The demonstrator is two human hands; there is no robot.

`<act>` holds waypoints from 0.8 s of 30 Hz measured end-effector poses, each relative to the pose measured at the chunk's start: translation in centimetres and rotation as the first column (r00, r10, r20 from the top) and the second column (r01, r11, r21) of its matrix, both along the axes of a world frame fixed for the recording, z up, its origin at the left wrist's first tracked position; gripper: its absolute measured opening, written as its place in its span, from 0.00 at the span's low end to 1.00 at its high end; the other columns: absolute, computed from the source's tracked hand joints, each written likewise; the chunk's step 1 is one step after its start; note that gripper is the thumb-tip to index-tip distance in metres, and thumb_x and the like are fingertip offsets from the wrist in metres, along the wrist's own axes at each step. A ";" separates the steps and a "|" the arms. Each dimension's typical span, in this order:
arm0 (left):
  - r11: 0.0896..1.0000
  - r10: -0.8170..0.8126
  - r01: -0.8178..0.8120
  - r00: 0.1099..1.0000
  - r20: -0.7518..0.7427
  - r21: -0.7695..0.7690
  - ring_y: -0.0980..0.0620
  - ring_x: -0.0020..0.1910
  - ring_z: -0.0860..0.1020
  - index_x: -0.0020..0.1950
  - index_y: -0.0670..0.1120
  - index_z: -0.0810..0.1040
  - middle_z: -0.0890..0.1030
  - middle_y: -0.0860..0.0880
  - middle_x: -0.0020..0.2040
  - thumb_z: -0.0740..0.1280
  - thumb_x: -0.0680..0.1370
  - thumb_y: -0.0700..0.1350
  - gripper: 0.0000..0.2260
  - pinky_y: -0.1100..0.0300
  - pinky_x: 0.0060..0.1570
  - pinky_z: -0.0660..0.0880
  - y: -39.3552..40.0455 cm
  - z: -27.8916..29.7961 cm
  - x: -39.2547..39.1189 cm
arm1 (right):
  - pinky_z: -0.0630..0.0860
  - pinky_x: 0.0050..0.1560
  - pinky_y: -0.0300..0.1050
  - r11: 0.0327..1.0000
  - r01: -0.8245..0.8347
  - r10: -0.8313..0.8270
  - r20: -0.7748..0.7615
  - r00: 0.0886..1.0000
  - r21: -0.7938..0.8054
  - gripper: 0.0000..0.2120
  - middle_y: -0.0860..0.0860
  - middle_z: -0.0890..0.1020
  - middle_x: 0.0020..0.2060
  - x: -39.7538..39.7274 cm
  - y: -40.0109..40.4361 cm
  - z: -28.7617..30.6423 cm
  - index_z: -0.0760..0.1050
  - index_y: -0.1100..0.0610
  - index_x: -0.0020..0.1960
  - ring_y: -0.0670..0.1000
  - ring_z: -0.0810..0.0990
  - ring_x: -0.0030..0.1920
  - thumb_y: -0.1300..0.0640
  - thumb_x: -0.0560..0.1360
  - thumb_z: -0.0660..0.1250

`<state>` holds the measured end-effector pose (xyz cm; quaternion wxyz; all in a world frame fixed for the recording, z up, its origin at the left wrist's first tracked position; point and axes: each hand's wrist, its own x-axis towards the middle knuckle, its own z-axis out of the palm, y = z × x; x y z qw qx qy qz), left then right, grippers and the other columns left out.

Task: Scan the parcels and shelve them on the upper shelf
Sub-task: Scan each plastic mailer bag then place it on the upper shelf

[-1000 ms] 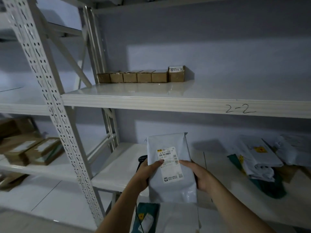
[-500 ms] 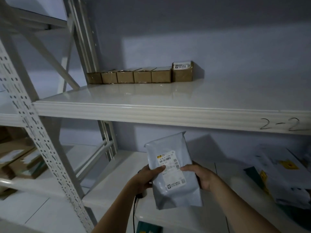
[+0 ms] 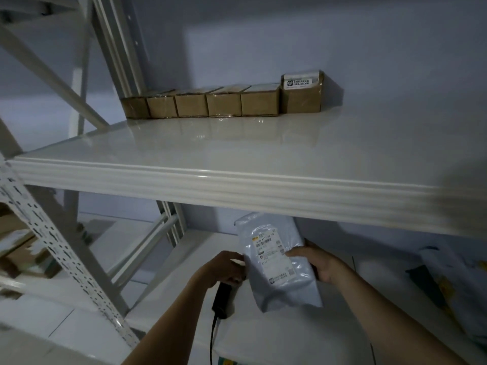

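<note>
Six brown boxes (image 3: 224, 104) already sit in a row at the back of the upper shelf (image 3: 237, 159), high above both grips. One grey parcel (image 3: 276, 259) is in play below the shelf edge: the right hand (image 3: 319, 264) pinches its side, label facing up. Just beside it, the left hand (image 3: 224, 270) grips one black scanner (image 3: 221, 299). Whether it's scanned, I can't tell. More bags (image 3: 453, 280) wait further right, blurred, uncountable.

We see both forearms reaching up from below. Our left hand (image 3: 225, 268) curls around a black handle, seemingly a scanner (image 3: 222, 299). Our right hand (image 3: 320, 263) grips the grey parcel (image 3: 279, 262) at its right edge, thumb across the front.
</note>
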<state>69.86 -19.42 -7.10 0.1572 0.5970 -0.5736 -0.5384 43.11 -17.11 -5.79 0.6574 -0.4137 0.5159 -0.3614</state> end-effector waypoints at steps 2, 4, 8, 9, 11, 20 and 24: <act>0.998 0.060 -0.059 0.997 0.056 -0.026 0.49 0.39 0.82 0.56 0.45 0.81 0.84 0.42 0.45 0.71 0.75 0.40 0.10 0.57 0.45 0.81 -0.9 -1.1 0.7 | 0.77 0.62 0.67 1.000 0.017 -0.018 -0.035 0.999 -0.008 0.30 0.61 0.85 0.56 0.4 -0.3 -0.4 0.73 0.58 0.67 0.65 0.83 0.58 0.63 0.67 0.76; 0.992 0.118 -0.113 0.987 0.109 -0.054 0.47 0.40 0.80 0.56 0.43 0.80 0.82 0.41 0.45 0.71 0.75 0.41 0.10 0.53 0.45 0.80 -1.4 -2.4 1.5 | 0.78 0.62 0.66 0.999 0.052 -0.053 -0.067 0.996 -0.014 0.25 0.61 0.85 0.56 0.9 -0.4 -0.8 0.74 0.58 0.66 0.64 0.83 0.58 0.66 0.71 0.74; 0.979 0.206 -0.193 0.930 0.303 -0.072 0.43 0.50 0.79 0.61 0.42 0.72 0.78 0.40 0.52 0.72 0.73 0.43 0.19 0.55 0.39 0.75 -2.3 -5.1 3.2 | 0.79 0.61 0.65 0.990 0.139 -0.141 -0.083 0.987 -0.031 0.27 0.60 0.86 0.54 1.8 0.1 -1.3 0.75 0.58 0.65 0.63 0.85 0.56 0.63 0.67 0.77; 0.978 0.208 -0.201 0.915 0.346 -0.058 0.42 0.53 0.79 0.64 0.40 0.70 0.78 0.40 0.54 0.73 0.72 0.45 0.24 0.55 0.41 0.76 -2.5 -6.0 3.6 | 0.79 0.61 0.65 0.987 0.157 -0.159 -0.086 0.984 -0.034 0.28 0.59 0.86 0.54 2.0 0.2 -1.4 0.76 0.57 0.65 0.63 0.85 0.56 0.63 0.66 0.77; 0.976 0.205 -0.220 0.905 0.373 -0.003 0.40 0.59 0.78 0.68 0.36 0.67 0.77 0.37 0.61 0.75 0.71 0.49 0.32 0.51 0.49 0.78 -2.9 -8.1 4.1 | 0.79 0.61 0.64 0.981 0.192 -0.196 -0.103 0.975 -0.039 0.24 0.60 0.86 0.55 2.0 0.5 -1.7 0.76 0.58 0.64 0.63 0.84 0.55 0.66 0.70 0.75; 0.982 0.161 -0.183 0.938 0.309 0.045 0.42 0.53 0.81 0.59 0.38 0.77 0.82 0.39 0.55 0.73 0.72 0.50 0.22 0.54 0.48 0.78 -2.6 -13.9 3.9 | 0.82 0.55 0.62 0.941 0.338 -0.335 -0.125 0.934 -0.003 0.20 0.59 0.86 0.53 1.9 1.6 -3.5 0.77 0.57 0.63 0.64 0.85 0.53 0.66 0.72 0.73; 0.979 0.172 -0.190 0.965 0.197 0.073 0.41 0.50 0.81 0.56 0.34 0.78 0.82 0.37 0.53 0.75 0.65 0.51 0.26 0.52 0.46 0.78 -3.3 -15.7 4.0 | 0.83 0.52 0.60 0.929 0.369 -0.365 -0.111 0.925 0.020 0.20 0.59 0.86 0.52 2.4 2.3 -4.1 0.77 0.57 0.62 0.64 0.85 0.52 0.67 0.72 0.73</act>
